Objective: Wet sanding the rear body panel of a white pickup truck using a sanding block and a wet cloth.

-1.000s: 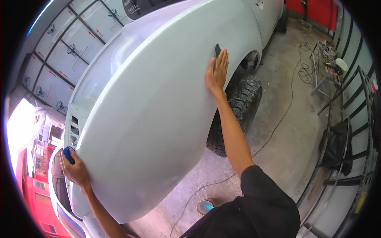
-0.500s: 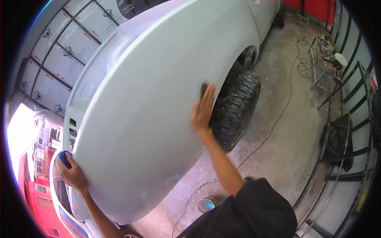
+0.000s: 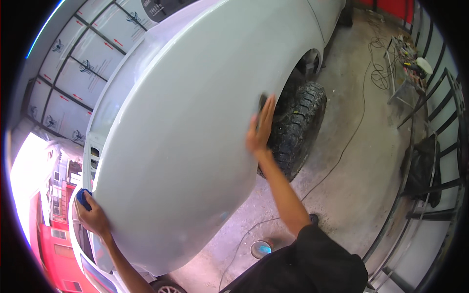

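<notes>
A large pale grey-white car fender point(image 3: 181, 127) curves in front of me. Against its right side, beside the wheel arch, lies my right hand point(image 3: 261, 128), fingers stretched long over a dark flat pad point(image 3: 263, 101). Only the pad's far end shows past the fingers; the rest is under them. Over at the fender's left edge, a bunched blue cloth point(image 3: 83, 198) is gripped in my left hand point(image 3: 94, 218), which rests on the panel's rim.
A knobbly black tyre point(image 3: 300, 127) stands just right of my right hand. On the concrete floor are a small round container point(image 3: 261, 249) with bluish liquid and a long dark cable point(image 3: 364, 105). A cluttered stand point(image 3: 408, 73) and black metal frame point(image 3: 449, 117) line the right wall.
My right hand and the pad have slid slightly up and to the right along the fender. The whole view has shifted a little. My left hand keeps the cloth at the same edge.
</notes>
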Motion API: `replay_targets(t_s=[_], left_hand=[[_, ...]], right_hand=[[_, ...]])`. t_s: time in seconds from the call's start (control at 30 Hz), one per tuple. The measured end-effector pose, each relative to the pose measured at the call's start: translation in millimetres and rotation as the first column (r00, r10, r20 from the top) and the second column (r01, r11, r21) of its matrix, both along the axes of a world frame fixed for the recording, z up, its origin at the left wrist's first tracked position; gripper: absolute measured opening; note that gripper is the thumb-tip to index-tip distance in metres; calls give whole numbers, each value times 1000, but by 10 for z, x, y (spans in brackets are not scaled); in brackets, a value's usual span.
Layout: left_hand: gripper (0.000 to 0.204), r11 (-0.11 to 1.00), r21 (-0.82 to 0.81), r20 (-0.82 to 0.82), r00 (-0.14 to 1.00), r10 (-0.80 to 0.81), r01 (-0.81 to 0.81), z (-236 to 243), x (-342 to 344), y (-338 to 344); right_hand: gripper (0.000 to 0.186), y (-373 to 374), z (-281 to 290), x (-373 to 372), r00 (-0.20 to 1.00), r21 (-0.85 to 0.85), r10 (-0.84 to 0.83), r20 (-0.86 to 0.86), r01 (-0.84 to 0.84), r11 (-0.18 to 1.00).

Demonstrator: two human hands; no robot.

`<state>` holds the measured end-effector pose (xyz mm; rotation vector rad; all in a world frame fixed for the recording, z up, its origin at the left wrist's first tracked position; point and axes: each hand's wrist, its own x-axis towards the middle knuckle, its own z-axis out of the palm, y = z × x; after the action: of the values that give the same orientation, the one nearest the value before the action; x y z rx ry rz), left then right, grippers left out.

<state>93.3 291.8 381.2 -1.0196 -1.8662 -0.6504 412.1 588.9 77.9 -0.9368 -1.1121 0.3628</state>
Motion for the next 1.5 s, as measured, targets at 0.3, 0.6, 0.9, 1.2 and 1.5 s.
replay_targets(t_s=[0.3,0.6,0.9,1.2,1.5], left_hand=[[27,1000,-29,49,999,-3,5,41,-7,-28],[24,999,-30,41,999,-10,11,4,-2,0],[28,998,-37,40,998,-40,41,-51,-32,44],[27,999,-20,-1,1000,-26,26,-44,37,100],[17,988,-18,-136,979,-152,151,-11,135,-3]], right_hand=[[74,-424,-257,-266,998,-15,47,-40,-48,999],[72,-565,-459,-324,998,-42,60,-32,-61,997],[76,331,25,326,992,-94,65,-112,-75,993],[75,434,415,260,986,-77,-20,165,33,996],[81,-377,283,-319,959,56,40,281,-58,997]])
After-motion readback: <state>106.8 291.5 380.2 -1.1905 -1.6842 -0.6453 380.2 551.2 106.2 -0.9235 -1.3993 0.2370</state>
